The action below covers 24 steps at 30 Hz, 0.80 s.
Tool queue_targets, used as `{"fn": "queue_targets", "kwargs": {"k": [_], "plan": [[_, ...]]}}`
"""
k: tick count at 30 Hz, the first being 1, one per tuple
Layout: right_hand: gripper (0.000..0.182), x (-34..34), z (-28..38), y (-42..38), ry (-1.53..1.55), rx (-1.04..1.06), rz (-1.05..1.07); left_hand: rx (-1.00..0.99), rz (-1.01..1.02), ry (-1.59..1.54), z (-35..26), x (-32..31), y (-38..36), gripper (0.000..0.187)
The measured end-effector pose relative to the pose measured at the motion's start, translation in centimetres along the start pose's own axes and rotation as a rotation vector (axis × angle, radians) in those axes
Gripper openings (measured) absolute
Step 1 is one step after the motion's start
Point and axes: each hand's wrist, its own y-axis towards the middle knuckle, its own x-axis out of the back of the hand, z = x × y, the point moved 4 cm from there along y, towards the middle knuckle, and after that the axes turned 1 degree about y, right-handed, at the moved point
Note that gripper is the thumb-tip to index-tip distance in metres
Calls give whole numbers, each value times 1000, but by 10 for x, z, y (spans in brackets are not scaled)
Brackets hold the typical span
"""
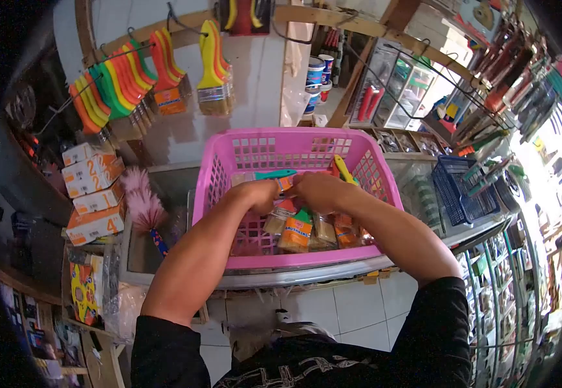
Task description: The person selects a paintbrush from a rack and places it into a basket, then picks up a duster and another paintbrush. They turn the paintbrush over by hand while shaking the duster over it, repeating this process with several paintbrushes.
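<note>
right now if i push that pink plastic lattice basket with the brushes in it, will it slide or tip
The pink plastic lattice basket probably slides easily: thin openwork walls and a few paintbrushes suggest little weight. Tipping seems unlikely, as it looks wide and low. Both the left hand and right hand inside would likely steady it.

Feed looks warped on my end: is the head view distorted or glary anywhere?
Head view: strong fisheye bend with black corners; glare washes out the shelves at right; the pink basket, left hand and right hand in the middle are evenly lit and fairly sharp.
</note>
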Motion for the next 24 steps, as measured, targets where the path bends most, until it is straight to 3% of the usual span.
{"fn": "queue_targets", "kwargs": {"k": [3,9,12,16,21,24], "plan": [[48,-2,2,-1,54,-35,-69,-27,19,-40,1,-6,10,55],[46,-14,-7,4,49,-71,-35,49,92,-54,-7,-13,13,51],[44,-12,-5,3,90,-67,-1,-60,94,-121,-11,-13,10,50],[40,3,-1,-5,151,-155,-31,-127,15,-340,-11,-7,11,46],[35,29,-14,-17,96,4,-217,-121,-177,-615,-8,38,-26,43],[35,47,-21,-32,107,66,-393,-239,-287,-887,8,48,-23,42]]}}
